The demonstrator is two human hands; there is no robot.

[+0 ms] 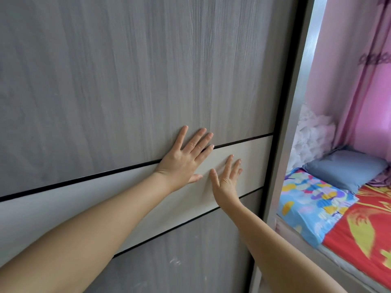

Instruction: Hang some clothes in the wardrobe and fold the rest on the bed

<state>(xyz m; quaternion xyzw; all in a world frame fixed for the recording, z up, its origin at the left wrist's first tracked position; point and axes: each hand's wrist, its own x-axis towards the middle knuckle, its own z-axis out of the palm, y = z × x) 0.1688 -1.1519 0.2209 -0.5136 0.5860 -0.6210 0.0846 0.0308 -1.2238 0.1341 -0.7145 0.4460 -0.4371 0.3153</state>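
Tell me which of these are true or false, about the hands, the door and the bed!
1. Both hands lie flat on the wardrobe door. True: left hand, right hand.
2. The right hand holds a hanger. False: it holds nothing.
3. A blue-grey pillow lies on the bed. True.
4. The curtain is green. False: it is pink.
5. The door stands wide open, with clothes showing. False: no clothes show.

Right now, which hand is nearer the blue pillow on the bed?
Right. The right hand presses the wardrobe door nearer its bed-side edge; the left hand lies flat farther from the blue pillow.
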